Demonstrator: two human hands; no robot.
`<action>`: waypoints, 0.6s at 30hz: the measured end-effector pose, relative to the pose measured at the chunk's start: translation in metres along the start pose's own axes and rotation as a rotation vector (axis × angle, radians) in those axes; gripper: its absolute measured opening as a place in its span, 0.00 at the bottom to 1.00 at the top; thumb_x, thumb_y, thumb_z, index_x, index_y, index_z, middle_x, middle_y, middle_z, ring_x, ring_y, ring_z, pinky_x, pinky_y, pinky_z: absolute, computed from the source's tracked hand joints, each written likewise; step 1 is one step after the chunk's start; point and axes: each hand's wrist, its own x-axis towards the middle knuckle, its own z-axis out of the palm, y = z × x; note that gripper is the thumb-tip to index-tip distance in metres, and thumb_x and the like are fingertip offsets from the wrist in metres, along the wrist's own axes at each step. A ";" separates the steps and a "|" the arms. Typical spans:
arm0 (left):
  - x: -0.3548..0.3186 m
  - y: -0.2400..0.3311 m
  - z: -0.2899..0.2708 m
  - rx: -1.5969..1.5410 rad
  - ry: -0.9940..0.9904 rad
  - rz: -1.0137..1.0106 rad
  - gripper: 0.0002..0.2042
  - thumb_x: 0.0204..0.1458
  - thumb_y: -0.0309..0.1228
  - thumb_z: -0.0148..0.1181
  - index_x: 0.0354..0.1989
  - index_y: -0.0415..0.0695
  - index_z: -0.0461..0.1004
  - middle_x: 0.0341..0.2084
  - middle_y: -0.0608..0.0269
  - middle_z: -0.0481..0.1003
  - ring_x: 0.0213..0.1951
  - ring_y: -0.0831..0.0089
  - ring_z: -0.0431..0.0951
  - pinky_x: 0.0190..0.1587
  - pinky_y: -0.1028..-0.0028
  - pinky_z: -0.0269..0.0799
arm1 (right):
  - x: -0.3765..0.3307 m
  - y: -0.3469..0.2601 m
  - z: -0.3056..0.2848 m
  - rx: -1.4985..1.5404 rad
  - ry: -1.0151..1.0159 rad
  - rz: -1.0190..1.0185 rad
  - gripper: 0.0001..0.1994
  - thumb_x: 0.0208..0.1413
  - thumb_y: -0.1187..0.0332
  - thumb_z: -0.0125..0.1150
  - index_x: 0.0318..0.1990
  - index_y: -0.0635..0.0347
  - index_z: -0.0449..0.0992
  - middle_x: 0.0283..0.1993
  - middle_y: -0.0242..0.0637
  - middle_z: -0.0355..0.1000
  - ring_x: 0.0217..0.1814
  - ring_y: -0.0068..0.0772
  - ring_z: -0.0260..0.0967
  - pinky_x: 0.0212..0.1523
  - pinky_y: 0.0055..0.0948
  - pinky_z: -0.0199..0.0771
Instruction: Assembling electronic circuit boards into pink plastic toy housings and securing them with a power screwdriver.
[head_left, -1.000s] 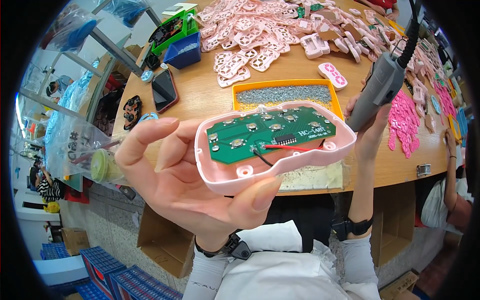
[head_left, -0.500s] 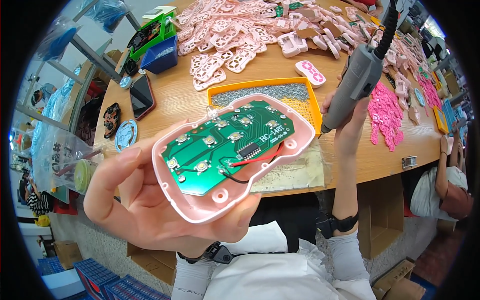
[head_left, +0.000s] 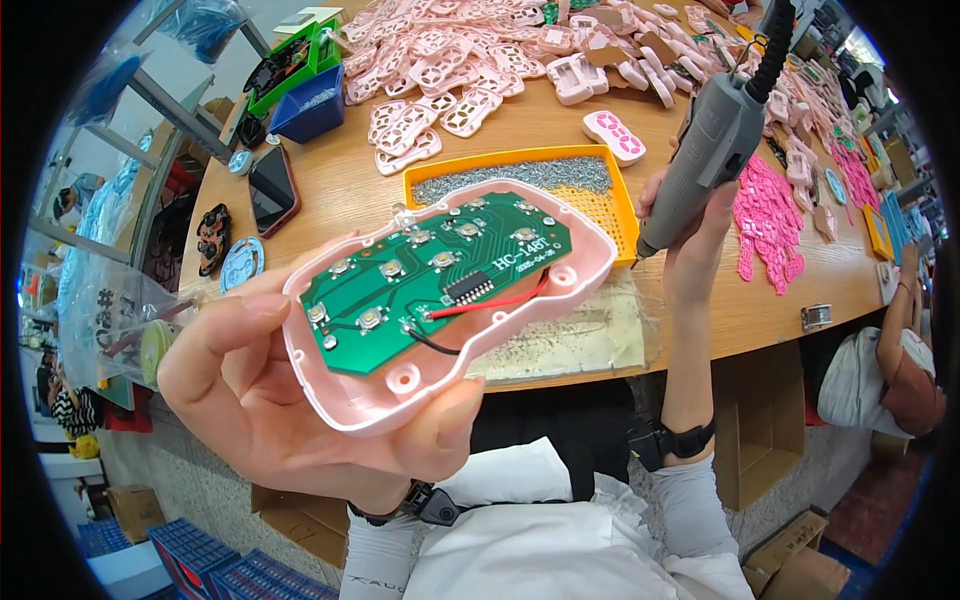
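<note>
My left hand (head_left: 300, 410) grips a pale pink plastic shell (head_left: 403, 392) by its edge, with the inside facing up. Inside it lies a green circuit board (head_left: 400, 285) with small push switches, a black chip, and one red and one black wire. A clear LED sticks out at the shell's far edge. My right hand (head_left: 695, 225) is wrapped around a grey electric screwdriver (head_left: 705, 160), its tip pointing down beside a yellow tray (head_left: 627, 200). That tray holds many small silver screws (head_left: 520, 180) and stands behind the shell, partly hidden by it.
Pale pink frames (head_left: 440, 60) are heaped at the back. Bright pink keypads (head_left: 770, 230) lie at the right. A phone (head_left: 273, 190), a blue box (head_left: 308, 105) and a green bin (head_left: 290, 65) stand left. A pink shell with keys (head_left: 613, 137) lies behind the tray. Another person (head_left: 890, 350) sits far right.
My left hand has shifted slightly left with the shell and board, and the shell's tilt has changed a little. My right hand still holds the screwdriver, which has moved slightly left.
</note>
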 end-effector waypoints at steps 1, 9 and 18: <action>0.000 -0.001 0.000 -0.014 -0.002 0.013 0.42 0.32 0.60 0.68 0.44 0.36 0.59 0.32 0.50 0.69 0.40 0.55 0.77 0.44 0.61 0.77 | 0.000 0.000 -0.001 -0.003 0.002 0.000 0.42 0.54 0.31 0.31 0.56 0.67 0.59 0.25 0.32 0.65 0.26 0.21 0.63 0.29 0.20 0.62; 0.000 -0.006 -0.001 -0.045 -0.044 -0.011 0.39 0.35 0.57 0.68 0.44 0.37 0.60 0.33 0.51 0.70 0.39 0.58 0.77 0.44 0.63 0.77 | 0.001 -0.001 0.001 0.004 0.001 0.011 0.43 0.52 0.29 0.32 0.56 0.66 0.59 0.26 0.33 0.65 0.26 0.22 0.63 0.28 0.21 0.62; -0.005 -0.018 0.000 -0.091 -0.113 -0.083 0.36 0.37 0.56 0.67 0.44 0.40 0.60 0.34 0.50 0.72 0.40 0.61 0.77 0.45 0.67 0.76 | 0.002 0.002 -0.002 -0.011 -0.023 0.005 0.43 0.53 0.30 0.31 0.56 0.65 0.59 0.26 0.34 0.66 0.27 0.22 0.64 0.28 0.21 0.62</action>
